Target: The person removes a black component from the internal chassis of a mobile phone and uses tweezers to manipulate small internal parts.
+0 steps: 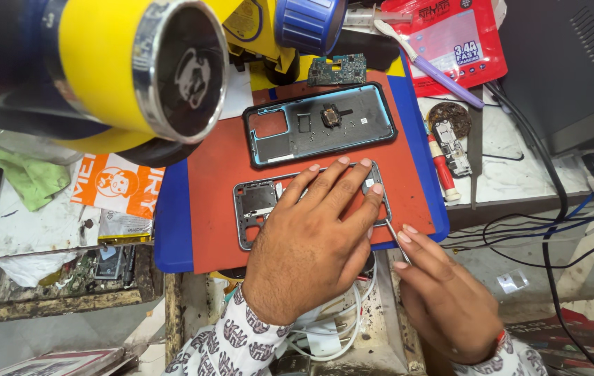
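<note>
Head view: nearest the lens, a yellow cylindrical instrument [136,63] with a metal-ringed opening fills the upper left, blurred by closeness.

Below it, a red work mat [220,202] with blue edging lies on the bench. 2 phone parts rest on the mat. 1: a dark back cover [366,115], inner side up, with several tiny loose screws and a small round part lying in it. 2: a grey phone mid-frame [258,202], just below the cover and apart from it.

Left hand [314,240] lies flat over the mid-frame, fingers spread and pressing it down; nothing is grasped. Right hand [443,296] pinches a thin metal tool [396,237], fingers closed on its handle, the tip at the frame's lower right edge.

Status, as judged: the phone is already opened, the cover is off, and a green circuit board [338,69] sits beyond the mat's top edge. Work on the frame appears in progress; nothing looks reassembled.

Also on the bench: a red pouch [450,42], a green cloth [25,174] and black cables [554,230].
</note>
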